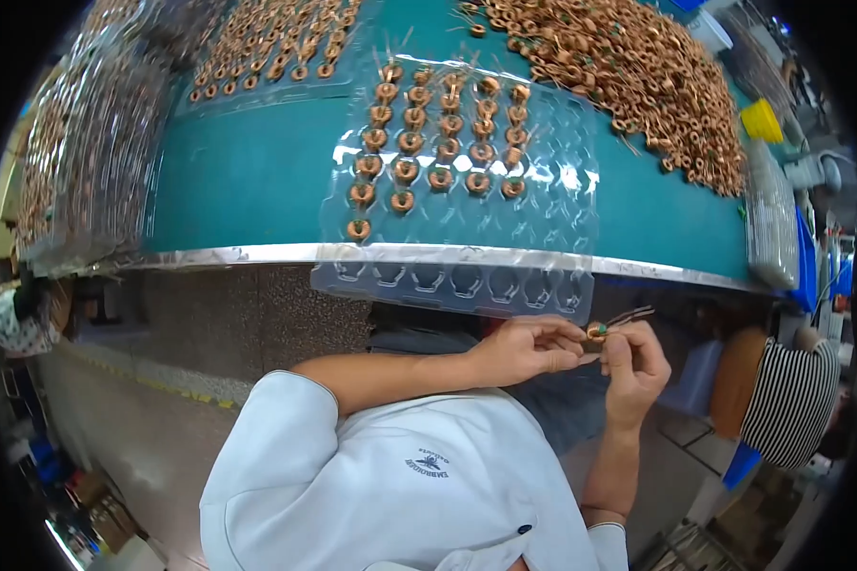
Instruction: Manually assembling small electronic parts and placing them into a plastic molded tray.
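Note:
A small copper-wound ring coil point(596, 331) with a green patch and straight wire leads is held between my two hands, just in front of the table edge. My left hand point(528, 350) is closed, its fingertips and thumb at the coil's left side. On the other side my right hand point(635, 369) pinches at the coil, and the leads stick out above its fingers. Beyond my hands, a clear plastic tray point(564, 228) lies partly over the table edge. Similar coils point(402, 201) sit in its pockets in rows, mostly toward the left and far part.
Loose coils form a large pile point(638, 71) at the far right of the green table point(238, 190). Another filled tray point(267, 48) lies at the far left, beside tall stacked trays point(95, 152). More stacked trays point(769, 214) stand right. A person in stripes point(790, 404) sits at right.

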A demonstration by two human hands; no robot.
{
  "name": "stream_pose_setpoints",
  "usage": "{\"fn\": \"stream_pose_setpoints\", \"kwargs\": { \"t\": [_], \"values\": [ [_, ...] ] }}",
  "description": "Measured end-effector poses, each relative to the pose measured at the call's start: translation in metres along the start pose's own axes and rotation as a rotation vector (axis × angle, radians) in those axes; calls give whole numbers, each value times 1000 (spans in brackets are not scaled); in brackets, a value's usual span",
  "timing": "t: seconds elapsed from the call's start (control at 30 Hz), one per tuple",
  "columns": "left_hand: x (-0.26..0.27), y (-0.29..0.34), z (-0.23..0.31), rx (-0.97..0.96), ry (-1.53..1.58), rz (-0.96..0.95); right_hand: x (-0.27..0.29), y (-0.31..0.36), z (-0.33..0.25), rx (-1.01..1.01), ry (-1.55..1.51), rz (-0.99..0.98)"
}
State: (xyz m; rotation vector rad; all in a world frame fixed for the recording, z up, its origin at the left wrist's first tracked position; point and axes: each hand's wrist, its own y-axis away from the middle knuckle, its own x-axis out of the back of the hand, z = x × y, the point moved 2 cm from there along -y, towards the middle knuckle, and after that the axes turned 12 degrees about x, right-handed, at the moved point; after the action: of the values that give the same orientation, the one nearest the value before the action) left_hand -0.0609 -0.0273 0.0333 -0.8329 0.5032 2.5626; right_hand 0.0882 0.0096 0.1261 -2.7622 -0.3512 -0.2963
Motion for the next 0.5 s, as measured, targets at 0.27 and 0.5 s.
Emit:
{"fn": "stream_pose_setpoints", "kwargs": {
  "t": [0.27,0.5],
  "values": [
    [29,28,10,-61,17,104,-137,-105,-39,172,85,-413],
    [36,28,20,-51,-44,135,-169,-129,-9,347,322,-551]
  ]
}}
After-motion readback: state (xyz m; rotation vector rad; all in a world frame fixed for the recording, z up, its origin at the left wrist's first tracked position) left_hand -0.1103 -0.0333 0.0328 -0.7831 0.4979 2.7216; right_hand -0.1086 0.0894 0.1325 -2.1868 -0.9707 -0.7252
